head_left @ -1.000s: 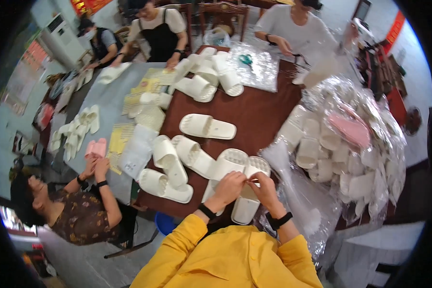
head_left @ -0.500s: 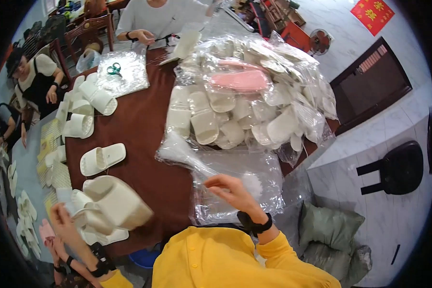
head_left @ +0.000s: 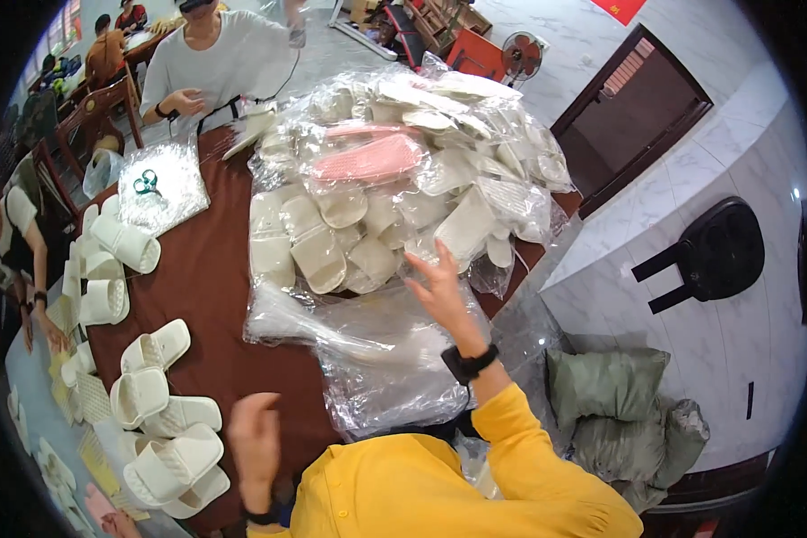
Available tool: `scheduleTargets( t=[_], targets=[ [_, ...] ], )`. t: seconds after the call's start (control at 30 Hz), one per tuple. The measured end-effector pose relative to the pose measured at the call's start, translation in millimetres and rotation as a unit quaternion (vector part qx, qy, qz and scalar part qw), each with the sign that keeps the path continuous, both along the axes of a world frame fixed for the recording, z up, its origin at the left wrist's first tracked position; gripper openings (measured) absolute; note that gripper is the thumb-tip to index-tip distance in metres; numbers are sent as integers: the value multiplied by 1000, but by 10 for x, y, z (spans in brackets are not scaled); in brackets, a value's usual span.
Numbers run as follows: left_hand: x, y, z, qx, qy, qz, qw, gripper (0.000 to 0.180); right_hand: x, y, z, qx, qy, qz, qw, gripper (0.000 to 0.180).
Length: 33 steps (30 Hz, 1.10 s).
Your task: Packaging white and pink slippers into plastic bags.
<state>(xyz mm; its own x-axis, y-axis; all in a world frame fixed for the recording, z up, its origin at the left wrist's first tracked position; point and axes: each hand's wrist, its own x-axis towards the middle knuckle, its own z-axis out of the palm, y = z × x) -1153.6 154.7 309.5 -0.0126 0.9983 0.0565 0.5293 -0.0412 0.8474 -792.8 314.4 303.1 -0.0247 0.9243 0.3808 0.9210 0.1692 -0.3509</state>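
So the right hand [head_left: 438, 285] had its fingers spread wide, just by the big pile of bagged slippers [head_left: 318, 255] on the far right of the table [head_left: 215, 296]. Left hand [head_left: 255, 435] was a blur near the loose white slippers [head_left: 172, 462] over on the left, couldn't tell its grip.

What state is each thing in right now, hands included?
Left hand: motion-blurred, nothing visible in it
Right hand: open, nothing visible in it
White slippers at left: unwrapped
Piled white slippers: bagged
Pink slipper: bagged
Green scissors: lying down, blades unclear
Grey sacks: bulging
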Motion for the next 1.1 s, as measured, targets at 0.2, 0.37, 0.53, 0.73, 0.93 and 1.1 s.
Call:
scheduleTargets(
  t=[0.2, 0.37, 0.53, 0.73, 0.93, 1.1],
  targets=[
    [777, 160, -619, 55, -23, -307, 950, 37, -116, 361, -97, 26, 90, -17, 995, 44],
    [821, 120, -986, -24, 13, -366, 930, 38, -176, 352, 406, 65, 263, 31, 962, 32],
    [644, 188, -698, -60, -107, -201, 972, 24, -510, 1, 889, 26, 407, 134, 903, 31],
    [268, 392, -679, -133, -539, 47, 830, 45, -1192, -570, 794, -107, 395, 358, 839, 33],
    [-365, 171, -1139, -120, -527, 115, 834, 53, -1479, -1067, 553, -286, 329, 470, 768, 40],
    [-720, -130, -1150, -155, -324, 94, 929, 49, -779, -918, 48, -270, 398, 128, 867, 29]
  ],
)
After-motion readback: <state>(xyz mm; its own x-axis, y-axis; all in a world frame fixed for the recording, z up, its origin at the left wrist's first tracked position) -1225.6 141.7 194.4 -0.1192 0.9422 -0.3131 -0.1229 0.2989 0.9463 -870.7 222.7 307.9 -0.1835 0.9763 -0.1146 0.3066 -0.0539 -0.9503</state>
